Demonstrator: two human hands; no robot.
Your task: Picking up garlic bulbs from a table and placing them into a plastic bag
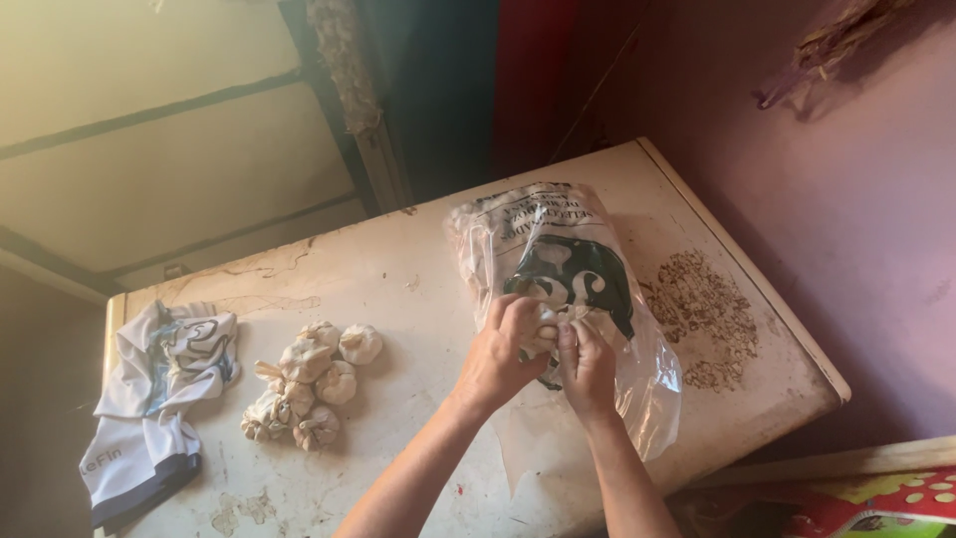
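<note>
My left hand (pixel 498 357) and my right hand (pixel 588 367) meet over a clear plastic bag (pixel 558 249) with dark printing that lies on a worn white table (pixel 398 269). Both hands grip one white garlic bulb (pixel 543 324) between the fingers, right above the bag. Several more garlic bulbs (pixel 309 384) lie in a loose heap on the table to the left, apart from my hands.
A crumpled white cloth with dark trim (pixel 154 399) lies at the table's left end. A rusty patch (pixel 707 314) marks the table's right side. A purple wall (pixel 856 199) stands close on the right, and a red patterned surface (pixel 846 503) shows at bottom right.
</note>
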